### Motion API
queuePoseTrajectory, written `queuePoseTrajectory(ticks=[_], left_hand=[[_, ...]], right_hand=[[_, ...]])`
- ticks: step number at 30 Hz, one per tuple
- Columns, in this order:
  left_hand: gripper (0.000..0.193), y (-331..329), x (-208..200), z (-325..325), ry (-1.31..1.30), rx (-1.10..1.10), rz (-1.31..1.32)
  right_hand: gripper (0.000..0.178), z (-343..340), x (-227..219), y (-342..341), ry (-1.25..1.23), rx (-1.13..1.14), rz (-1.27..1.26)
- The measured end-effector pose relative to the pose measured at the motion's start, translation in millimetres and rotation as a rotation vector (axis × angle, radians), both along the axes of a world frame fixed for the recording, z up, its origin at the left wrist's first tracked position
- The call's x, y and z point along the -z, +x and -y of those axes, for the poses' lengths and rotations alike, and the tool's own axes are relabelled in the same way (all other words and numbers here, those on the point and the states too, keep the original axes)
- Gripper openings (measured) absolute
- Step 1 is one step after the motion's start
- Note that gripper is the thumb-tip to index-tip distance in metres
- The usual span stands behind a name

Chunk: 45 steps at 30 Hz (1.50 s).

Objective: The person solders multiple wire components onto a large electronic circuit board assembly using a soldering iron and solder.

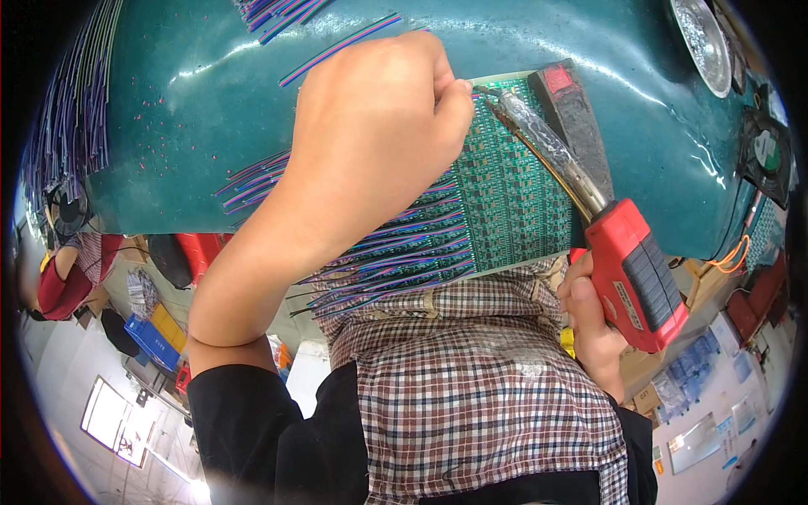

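Observation:
A panel of small green circuit boards (pixel 513 185) lies at the table's near edge. Rows of multicoloured ribbon wires (pixel 412 244) run leftward from its boards. Over the panel's far left corner my left hand (pixel 379 109) is closed in a pinch; a bit of purple wire shows at its fingertips, the rest hidden by the hand. My right hand (pixel 593 320) grips a red and black soldering gun (pixel 635 273) at the panel's right. Its metal barrel (pixel 551 143) slants up and left, the tip close to my left fingertips. A thin brownish tube (pixel 539 160) runs beside the barrel.
A dark block with a red patch (pixel 568 109) rests along the panel's right edge. Loose wires (pixel 341 50) lie beyond my left hand, with bundles (pixel 80 109) at far left. A metal dish (pixel 703 46) and black fan (pixel 764 151) stand right. Another person's arm (pixel 59 273) shows at left.

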<state>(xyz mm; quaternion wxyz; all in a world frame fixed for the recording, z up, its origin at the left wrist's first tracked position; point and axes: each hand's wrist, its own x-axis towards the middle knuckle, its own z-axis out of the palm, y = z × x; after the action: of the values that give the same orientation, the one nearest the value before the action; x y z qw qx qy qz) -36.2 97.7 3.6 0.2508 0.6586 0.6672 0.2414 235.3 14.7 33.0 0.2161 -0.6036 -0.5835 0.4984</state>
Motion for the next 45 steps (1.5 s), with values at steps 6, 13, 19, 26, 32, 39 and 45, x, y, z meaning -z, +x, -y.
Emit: queuePoseTrajectory(ticks=[6, 13, 19, 26, 32, 39, 45], left_hand=[[0.022, -0.2, -0.4, 2.2, 0.022, 0.016, -0.021], [0.021, 0.4, -3.0, 5.5, 0.007, 0.013, -0.001], [0.021, 0.1, -2.4, 6.5, 0.005, 0.014, 0.002], [0.021, 1.2, -3.5, 8.0, -0.009, 0.004, 0.024], [0.020, 1.8, -3.4, 9.2, -0.001, 0.006, 0.003], [0.020, 1.7, -3.7, 7.9, 0.001, 0.012, 0.002], [0.019, 1.8, -2.7, 9.5, 0.024, 0.027, -0.019]], right_hand=[[0.016, 2.2, 1.2, -4.6, 0.115, 0.071, -0.031], [0.014, 8.3, -6.1, -6.9, 0.038, 0.101, -0.029], [0.012, 4.5, -2.1, 5.9, 0.109, -0.079, 0.012], [0.011, 8.0, -5.8, 6.8, 0.107, -0.050, 0.005], [0.012, 6.9, -4.5, 12.9, 0.150, -0.150, 0.043], [0.014, 6.7, -7.6, 8.2, 0.157, -0.090, 0.034], [0.017, 13.2, -10.5, 12.0, 0.088, -0.043, 0.032]])
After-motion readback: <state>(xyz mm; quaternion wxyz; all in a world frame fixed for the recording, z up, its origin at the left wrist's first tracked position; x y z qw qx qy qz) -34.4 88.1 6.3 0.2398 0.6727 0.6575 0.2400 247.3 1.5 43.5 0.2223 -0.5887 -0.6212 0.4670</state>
